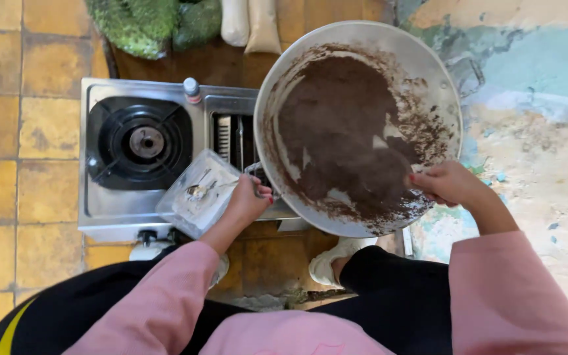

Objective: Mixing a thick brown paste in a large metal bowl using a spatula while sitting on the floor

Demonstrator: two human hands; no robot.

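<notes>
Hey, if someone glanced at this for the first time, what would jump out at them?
First, the big round metal pan smeared with dark brown mixture, right of centre on the gas stove. The right hand is at its lower right rim, and the left hand grips the rim's lower left. Beside the left hand, a clear plastic container with a spoon rests near the black burner.

Left hand (248, 200) on wok (428, 62) rim, right hand (448, 184) in brown mixture (336, 131).

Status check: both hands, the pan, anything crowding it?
Left hand grips pan rim. Right hand at opposite rim. Large round metal pan holds brown mixture. Clear plastic container with spoon beside left hand.
</notes>
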